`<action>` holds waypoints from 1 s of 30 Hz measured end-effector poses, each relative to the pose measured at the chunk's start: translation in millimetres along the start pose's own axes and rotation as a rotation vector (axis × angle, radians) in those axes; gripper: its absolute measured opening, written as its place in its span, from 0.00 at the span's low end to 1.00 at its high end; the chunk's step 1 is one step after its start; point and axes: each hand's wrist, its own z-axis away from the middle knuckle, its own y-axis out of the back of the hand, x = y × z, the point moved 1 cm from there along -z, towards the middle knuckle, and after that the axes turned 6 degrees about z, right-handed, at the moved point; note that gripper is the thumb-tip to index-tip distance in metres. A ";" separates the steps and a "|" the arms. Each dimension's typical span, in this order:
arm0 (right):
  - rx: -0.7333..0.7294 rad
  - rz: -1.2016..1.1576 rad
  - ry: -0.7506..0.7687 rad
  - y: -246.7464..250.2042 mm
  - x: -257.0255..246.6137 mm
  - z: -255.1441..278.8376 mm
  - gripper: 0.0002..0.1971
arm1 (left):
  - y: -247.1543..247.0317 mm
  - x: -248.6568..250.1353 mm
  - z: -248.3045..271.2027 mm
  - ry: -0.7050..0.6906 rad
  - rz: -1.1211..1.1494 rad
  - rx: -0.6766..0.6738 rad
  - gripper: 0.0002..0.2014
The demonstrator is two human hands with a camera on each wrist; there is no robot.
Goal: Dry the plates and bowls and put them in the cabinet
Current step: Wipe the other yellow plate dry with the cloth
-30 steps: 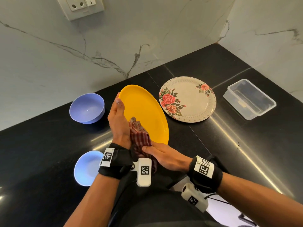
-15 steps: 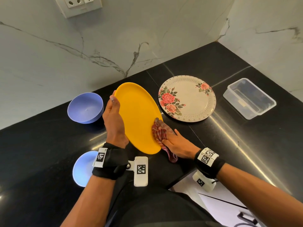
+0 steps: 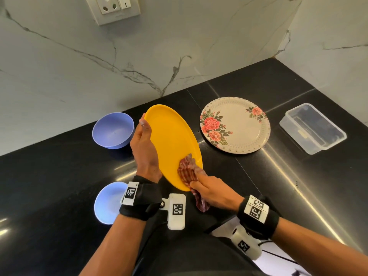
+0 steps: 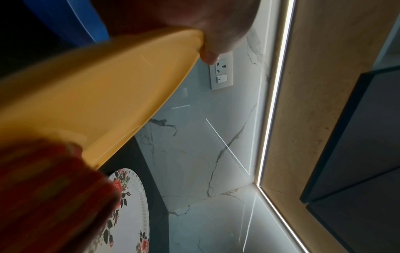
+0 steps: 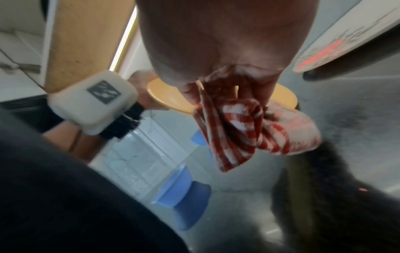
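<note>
Your left hand (image 3: 144,148) only clasps the tilted yellow plate (image 3: 173,144) by its rim, so a hard push from the striped cloth (image 3: 188,172) gripped in your right hand (image 3: 214,193) could tip it onto the surface (image 3: 258,186).

**Around my counter**

A clear tub (image 3: 312,128) sits by the right edge of my black counter (image 3: 298,176). On the marble wall (image 3: 59,66) behind, a white socket (image 3: 114,7). A light strip (image 4: 275,95) glows under the wood panel.

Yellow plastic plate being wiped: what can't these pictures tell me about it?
- Underside of the yellow plastic plate: head view, faces away; left hand covers part.
- Wetness: no droplets discernible.
- Striped red cloth: left wrist view, blurred.
- Right hand fingertips: cloth hides them.
- Cabinet interior: unseen.
</note>
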 end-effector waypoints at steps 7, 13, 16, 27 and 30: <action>0.322 0.018 0.387 -0.6 -15.0 18.4 0.27 | -2.4 -4.9 -6.6 -0.021 -0.037 0.082 0.22; 0.695 0.078 0.553 -9.0 -1.4 4.8 0.24 | 4.1 -10.8 -12.3 0.054 -0.015 0.126 0.24; 0.809 -0.060 0.528 9.7 1.3 5.1 0.20 | 7.6 -7.9 -17.2 -0.033 -0.156 0.039 0.24; 0.770 -0.158 0.465 122.2 2.1 5.8 0.18 | 15.1 23.7 -11.2 -0.344 -0.746 -0.965 0.18; 0.874 -0.171 0.447 131.9 -10.6 0.7 0.18 | 4.3 21.9 -8.6 -0.381 -0.706 -0.951 0.09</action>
